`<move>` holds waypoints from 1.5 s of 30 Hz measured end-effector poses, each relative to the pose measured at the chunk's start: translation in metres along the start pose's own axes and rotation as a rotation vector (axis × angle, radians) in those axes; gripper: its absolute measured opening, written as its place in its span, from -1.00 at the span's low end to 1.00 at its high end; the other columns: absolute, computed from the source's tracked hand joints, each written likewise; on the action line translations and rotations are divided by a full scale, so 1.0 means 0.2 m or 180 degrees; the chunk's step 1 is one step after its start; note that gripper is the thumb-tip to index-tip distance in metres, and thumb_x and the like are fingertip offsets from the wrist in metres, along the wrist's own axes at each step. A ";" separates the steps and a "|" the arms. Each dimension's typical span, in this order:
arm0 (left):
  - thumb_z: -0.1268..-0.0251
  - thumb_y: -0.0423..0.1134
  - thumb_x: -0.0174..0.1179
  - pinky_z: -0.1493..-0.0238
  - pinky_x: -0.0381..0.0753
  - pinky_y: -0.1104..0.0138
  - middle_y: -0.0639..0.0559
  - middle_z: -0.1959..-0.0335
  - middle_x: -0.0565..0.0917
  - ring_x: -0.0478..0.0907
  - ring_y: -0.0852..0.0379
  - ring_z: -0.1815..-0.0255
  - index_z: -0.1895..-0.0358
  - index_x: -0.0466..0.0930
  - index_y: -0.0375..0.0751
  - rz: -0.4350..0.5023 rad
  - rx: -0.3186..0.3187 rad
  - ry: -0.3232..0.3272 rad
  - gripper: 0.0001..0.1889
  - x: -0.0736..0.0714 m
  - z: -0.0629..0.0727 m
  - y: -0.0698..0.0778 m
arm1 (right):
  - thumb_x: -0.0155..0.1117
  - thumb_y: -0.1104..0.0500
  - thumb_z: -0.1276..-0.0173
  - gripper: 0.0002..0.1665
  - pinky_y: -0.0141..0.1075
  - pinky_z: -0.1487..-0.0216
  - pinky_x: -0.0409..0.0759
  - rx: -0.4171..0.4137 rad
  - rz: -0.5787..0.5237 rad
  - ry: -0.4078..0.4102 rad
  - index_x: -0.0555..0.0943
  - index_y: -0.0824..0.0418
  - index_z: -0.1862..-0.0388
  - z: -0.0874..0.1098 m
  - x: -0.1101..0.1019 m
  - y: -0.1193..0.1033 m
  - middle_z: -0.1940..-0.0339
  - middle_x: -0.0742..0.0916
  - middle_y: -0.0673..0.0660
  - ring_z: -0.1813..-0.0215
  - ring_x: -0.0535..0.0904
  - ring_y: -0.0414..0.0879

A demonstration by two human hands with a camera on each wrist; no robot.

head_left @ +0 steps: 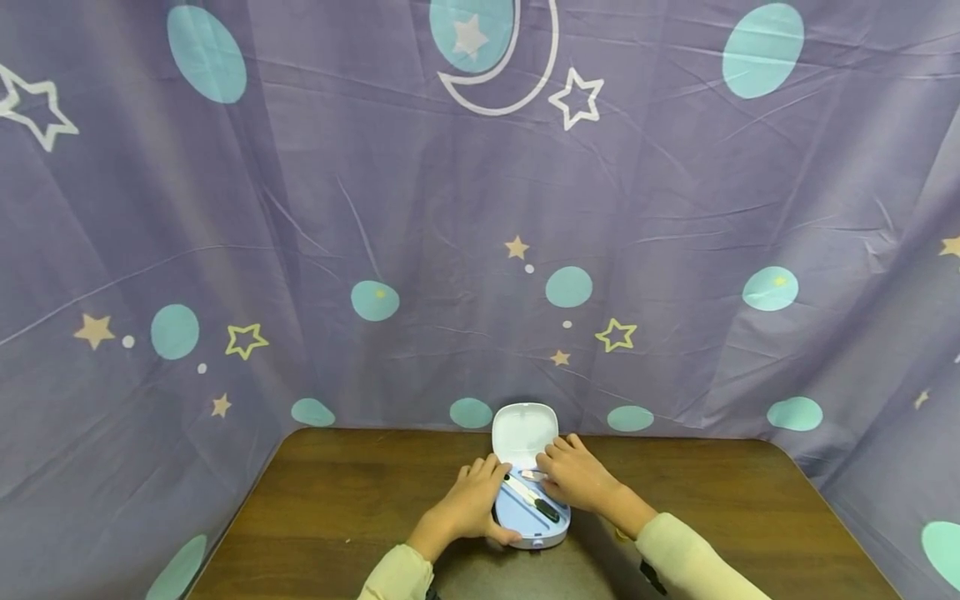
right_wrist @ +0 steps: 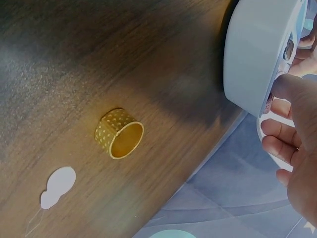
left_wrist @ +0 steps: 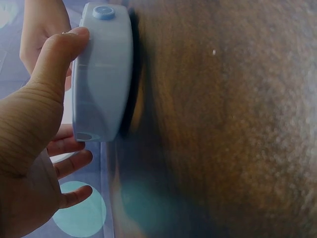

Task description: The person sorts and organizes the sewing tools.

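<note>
A light blue sewing kit case [head_left: 517, 515] stands on the table, its white lid [head_left: 525, 433] raised at the back. My left hand [head_left: 474, 500] grips the case's left side, thumb at the front near the round latch button [left_wrist: 104, 12], fingers spread toward the back. Inside the case lies a slim tool [head_left: 534, 497] with a dark handle and pale shaft, slanted across the tray. My right hand [head_left: 581, 477] reaches over the right rear edge, thumb inside the rim, other fingers curled; cannot tell what it pinches. Beside its fingertips shows a small whitish piece [head_left: 529, 474].
On the wooden table [head_left: 360, 517], right of the case, lie a gold dotted thimble ring [right_wrist: 119, 133] and a silvery needle threader [right_wrist: 58, 186] with a thin wire loop. A purple curtain [head_left: 450, 208] with stars and teal ovals hangs behind the table.
</note>
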State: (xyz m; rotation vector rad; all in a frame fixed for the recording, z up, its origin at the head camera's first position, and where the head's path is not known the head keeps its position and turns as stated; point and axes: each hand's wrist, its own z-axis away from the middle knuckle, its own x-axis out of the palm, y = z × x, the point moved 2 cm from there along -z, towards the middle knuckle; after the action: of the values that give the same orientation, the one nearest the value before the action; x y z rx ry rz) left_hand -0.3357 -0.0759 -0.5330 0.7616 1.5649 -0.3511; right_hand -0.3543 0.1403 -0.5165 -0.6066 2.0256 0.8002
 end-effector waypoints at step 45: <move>0.16 0.40 0.50 -0.07 0.42 0.19 0.06 -0.09 0.42 0.35 0.12 -0.07 -0.44 0.35 -0.19 0.0035 -0.0067 -0.0086 0.11 0.00 0.01 0.01 | 0.50 -0.04 -0.22 -0.72 -0.25 0.13 0.20 0.0027 -0.0499 0.0086 0.56 0.02 0.36 0.05 -0.17 0.10 0.45 0.52 -0.15 0.31 0.32 -0.23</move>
State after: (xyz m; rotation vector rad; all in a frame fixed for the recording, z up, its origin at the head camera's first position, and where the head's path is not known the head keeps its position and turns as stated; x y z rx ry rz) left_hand -0.3322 -0.0758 -0.5333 0.7459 1.5362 -0.3351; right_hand -0.3449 0.1655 -0.4859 -0.7647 1.9770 0.6932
